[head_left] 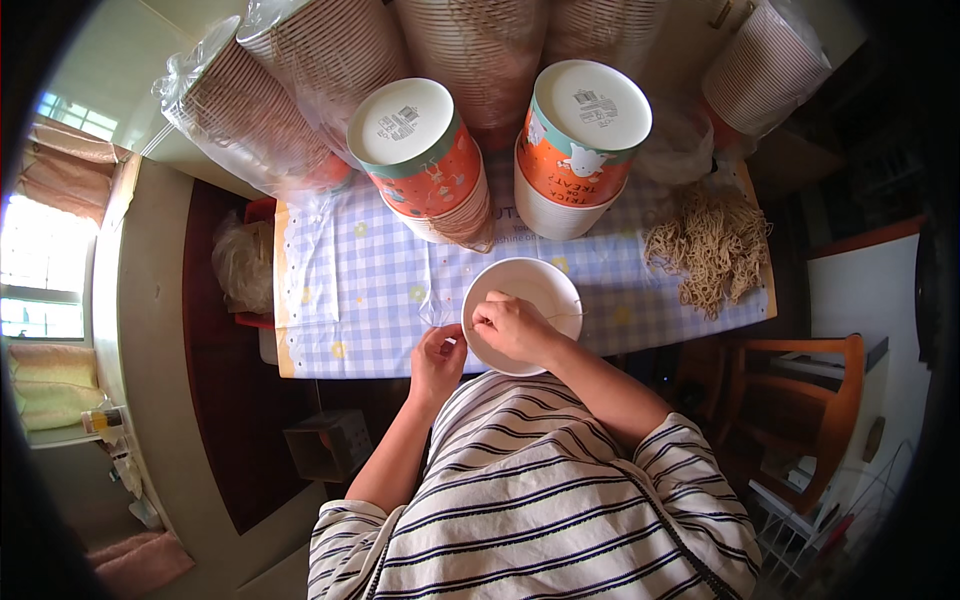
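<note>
A white paper bucket (548, 282) stands with its mouth up at the table's near edge, in front of my body. My right hand (515, 328) reaches over its mouth, fingers pinched together inside near the left wall. What those fingertips hold is hidden. Outside the bucket, against its left side, my left hand (438, 362) has its fingers closed in a pinch, close to the right fingertips. A thin tan cord (568, 315) crosses the right rim of the bucket, and part of it runs toward my right hand.
Two stacks of upside-down paper buckets, a left stack (425, 165) and a right stack (575, 155), stand beyond. Tan cords (715, 250) lie heaped at the right on the checked tablecloth (340, 265). Bagged bucket stacks (325, 60) line the back. A wooden chair (800, 400) is at right.
</note>
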